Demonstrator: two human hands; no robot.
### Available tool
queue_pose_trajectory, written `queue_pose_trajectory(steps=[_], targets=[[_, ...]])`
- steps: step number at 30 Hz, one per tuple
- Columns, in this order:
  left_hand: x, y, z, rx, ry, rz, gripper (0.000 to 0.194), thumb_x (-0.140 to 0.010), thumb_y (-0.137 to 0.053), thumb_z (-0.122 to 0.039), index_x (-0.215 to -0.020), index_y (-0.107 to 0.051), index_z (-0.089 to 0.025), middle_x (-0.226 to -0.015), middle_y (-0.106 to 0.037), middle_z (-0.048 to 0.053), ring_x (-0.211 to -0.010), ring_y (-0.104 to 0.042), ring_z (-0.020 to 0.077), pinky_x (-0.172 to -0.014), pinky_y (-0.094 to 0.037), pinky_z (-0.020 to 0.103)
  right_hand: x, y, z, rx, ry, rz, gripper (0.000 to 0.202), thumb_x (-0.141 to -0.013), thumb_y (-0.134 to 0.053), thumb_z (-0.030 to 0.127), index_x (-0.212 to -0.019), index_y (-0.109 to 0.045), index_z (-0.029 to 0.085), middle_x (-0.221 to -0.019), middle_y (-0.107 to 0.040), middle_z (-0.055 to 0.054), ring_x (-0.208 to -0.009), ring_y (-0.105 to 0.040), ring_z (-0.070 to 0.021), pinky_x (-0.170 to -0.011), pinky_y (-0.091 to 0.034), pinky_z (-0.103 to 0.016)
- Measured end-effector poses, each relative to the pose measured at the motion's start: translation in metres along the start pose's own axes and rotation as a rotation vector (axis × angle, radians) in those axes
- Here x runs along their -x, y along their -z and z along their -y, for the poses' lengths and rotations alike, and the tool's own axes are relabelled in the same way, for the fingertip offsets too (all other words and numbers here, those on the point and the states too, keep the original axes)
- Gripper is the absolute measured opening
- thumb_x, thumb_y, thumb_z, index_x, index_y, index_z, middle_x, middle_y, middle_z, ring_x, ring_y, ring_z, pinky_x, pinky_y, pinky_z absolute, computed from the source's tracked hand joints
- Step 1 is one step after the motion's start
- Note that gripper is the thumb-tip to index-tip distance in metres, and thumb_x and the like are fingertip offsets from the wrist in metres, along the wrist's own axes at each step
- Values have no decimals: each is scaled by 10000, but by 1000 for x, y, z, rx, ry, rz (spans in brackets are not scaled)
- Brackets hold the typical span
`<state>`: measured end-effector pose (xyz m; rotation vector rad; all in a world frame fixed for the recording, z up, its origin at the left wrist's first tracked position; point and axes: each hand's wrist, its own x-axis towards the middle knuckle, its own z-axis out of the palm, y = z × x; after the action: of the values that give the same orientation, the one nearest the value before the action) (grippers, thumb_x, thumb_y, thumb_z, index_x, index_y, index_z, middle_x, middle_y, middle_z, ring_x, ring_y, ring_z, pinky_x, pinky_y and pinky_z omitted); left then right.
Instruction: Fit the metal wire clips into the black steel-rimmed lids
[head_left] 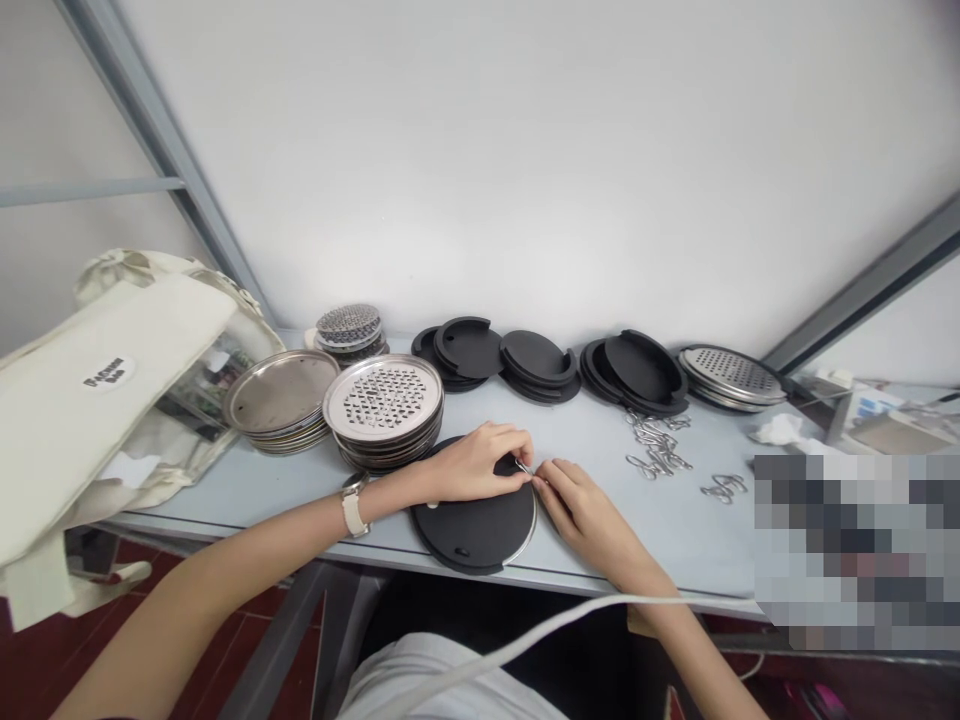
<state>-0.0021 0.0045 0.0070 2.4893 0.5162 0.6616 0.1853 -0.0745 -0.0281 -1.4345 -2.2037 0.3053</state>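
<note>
My left hand [477, 462] reaches across a black round disc [480, 528] near the table's front edge and pinches a small bent metal wire clip [523, 467]. From the other side my right hand [583, 508] meets it, thumb and fingertips closed at the clip's lower end. A thin silvery rim shows along the disc's right edge, and its upper part is hidden under my left hand. To the right lies a loose heap of similar wire clips [660, 445], with a smaller group of clips [724, 488] nearer the front.
Left of my hands stand stacks of perforated metal grater discs [384, 398] and plain metal discs [283, 390]. Black round holders [536, 358] line the wall, with a grater plate [733, 374] at right. A cream bag [112, 370] fills the left; a white cable [555, 622] crosses in front.
</note>
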Motion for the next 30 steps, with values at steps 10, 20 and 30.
queue_pose_trajectory(steps=[10,20,30], targets=[[-1,0,1,8,1,5,83,-819,-601,-169,-853,-525,-178,-862,-596,-3,-840,-544,137,-805,-396,259,0,-1,0,-3,3,-6,192,-976,-346,212,-823,-461,211,-808,-525,-43,-767,-515,-194,-706,-443,-330],[-1,1,0,13,-9,2,86,-821,-603,-169,-863,-528,-178,-866,-601,-5,-837,-546,133,-801,-396,255,0,0,0,1,7,-13,191,-974,-346,214,-823,-463,214,-804,-528,-43,-759,-518,-196,-693,-445,-326],[-1,2,-3,33,5,18,71,-822,-591,-165,-869,-539,-178,-871,-606,2,-852,-554,138,-806,-402,263,0,-1,0,11,15,-19,198,-975,-343,215,-822,-469,212,-806,-533,-46,-763,-522,-196,-698,-449,-329]])
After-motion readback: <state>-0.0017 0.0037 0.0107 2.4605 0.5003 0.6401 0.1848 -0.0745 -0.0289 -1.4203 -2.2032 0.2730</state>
